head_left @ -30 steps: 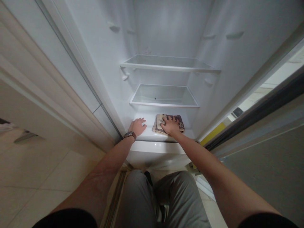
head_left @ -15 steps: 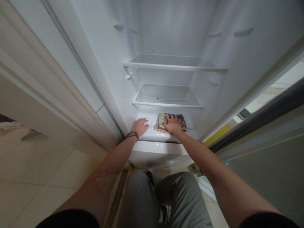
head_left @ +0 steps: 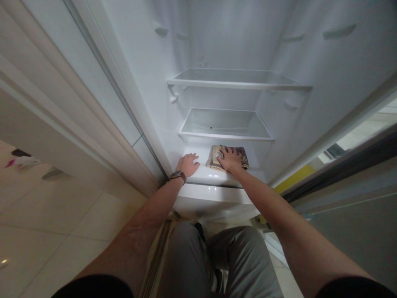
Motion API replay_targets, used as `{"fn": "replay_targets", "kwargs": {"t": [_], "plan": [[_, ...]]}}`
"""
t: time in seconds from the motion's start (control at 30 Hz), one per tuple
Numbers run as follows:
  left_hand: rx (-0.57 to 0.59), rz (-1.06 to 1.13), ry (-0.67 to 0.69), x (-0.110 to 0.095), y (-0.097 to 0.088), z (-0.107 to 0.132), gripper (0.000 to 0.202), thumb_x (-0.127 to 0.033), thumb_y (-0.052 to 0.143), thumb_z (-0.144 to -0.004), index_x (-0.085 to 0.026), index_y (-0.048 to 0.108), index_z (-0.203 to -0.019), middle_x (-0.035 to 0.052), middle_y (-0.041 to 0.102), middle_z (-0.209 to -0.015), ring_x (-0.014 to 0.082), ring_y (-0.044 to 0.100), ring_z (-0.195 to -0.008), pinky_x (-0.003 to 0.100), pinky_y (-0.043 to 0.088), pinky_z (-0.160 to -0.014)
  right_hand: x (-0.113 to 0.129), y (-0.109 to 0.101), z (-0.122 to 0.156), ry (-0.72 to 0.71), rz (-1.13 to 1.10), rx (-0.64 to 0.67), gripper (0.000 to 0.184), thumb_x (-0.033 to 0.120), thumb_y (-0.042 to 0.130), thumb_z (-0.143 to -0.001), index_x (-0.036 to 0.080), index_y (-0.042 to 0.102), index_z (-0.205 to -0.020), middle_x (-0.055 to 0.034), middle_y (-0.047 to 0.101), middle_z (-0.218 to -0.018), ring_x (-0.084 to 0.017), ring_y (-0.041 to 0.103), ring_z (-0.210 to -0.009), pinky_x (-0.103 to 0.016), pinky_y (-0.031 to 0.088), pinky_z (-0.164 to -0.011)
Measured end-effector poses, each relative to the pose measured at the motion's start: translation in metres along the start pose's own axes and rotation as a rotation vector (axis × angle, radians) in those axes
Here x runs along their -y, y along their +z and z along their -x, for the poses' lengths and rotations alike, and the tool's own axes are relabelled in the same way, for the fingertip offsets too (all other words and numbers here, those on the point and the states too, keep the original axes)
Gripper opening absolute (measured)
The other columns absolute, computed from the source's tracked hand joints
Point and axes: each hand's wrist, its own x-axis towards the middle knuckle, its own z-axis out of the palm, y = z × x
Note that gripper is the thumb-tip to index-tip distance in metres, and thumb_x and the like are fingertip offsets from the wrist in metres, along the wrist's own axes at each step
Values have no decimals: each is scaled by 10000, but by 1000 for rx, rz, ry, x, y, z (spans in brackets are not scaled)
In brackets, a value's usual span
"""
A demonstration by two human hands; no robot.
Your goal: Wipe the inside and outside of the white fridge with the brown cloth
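Observation:
A folded brown and beige cloth (head_left: pixel 214 158) lies on the white floor of the fridge compartment (head_left: pixel 203 151). On top of it rests my right hand (head_left: pixel 231 159), palm down with fingers spread, pressing rather than gripping. Part of the cloth is hidden under that hand. My left hand (head_left: pixel 188 164), with a watch (head_left: pixel 178 175) at the wrist, is at the compartment's left front. Its fingers are stretched out and nothing is in them. A gap separates it from the cloth.
Above the hands are a lower glass shelf (head_left: pixel 226 123) and an upper glass shelf (head_left: pixel 242 78). Moulded shelf supports (head_left: pixel 339 31) stick out of the side walls. A white front ledge (head_left: pixel 214 193) runs below the compartment, and an open door (head_left: pixel 350 231) stands at right.
The view has shifted slightly, so the fridge and both hands appear a little further right. My right hand stays flat on the cloth; my left hand keeps its place at the left front.

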Motion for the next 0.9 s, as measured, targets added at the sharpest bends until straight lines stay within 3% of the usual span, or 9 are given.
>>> {"fn": "replay_targets", "kwargs": {"t": [0.4, 0.67, 0.8, 0.9], "plan": [[-13, 25, -12, -1, 0, 2, 418, -261, 536, -913, -273, 703, -1296, -17, 597, -1476, 203, 510, -1378, 377, 432, -1158, 2, 9, -32, 9, -6, 0, 606, 587, 333, -970, 340, 474, -1505, -106, 403, -1583, -407, 301, -1445, -692, 316, -1091], [4, 37, -20, -4, -5, 4, 429, -226, 526, -912, -251, 701, -1303, -3, 594, -1480, 215, 500, -1386, 395, 419, -1169, 2, 16, -61, -10, 1, -66, 586, 564, 375, -971, 305, 513, -1478, -145, 503, -1502, -403, 426, -1347, -675, 312, -1080], [23, 55, -23, -5, -8, 4, 434, -226, 527, -910, -256, 696, -1309, -7, 573, -1501, 216, 486, -1396, 403, 413, -1172, 1, 19, -83, 11, 1, -33, 575, 550, 367, -983, 223, 600, -1394, -176, 620, -1362, -392, 527, -1252, -663, 286, -1100], [27, 67, -25, -5, -8, 4, 441, -221, 533, -904, -254, 693, -1313, -2, 569, -1506, 219, 481, -1397, 405, 419, -1167, -1, 23, -101, -22, -18, -58, 607, 550, 353, -999, 166, 584, -1408, -189, 597, -1394, -371, 501, -1286, -569, 308, -1127]]}}
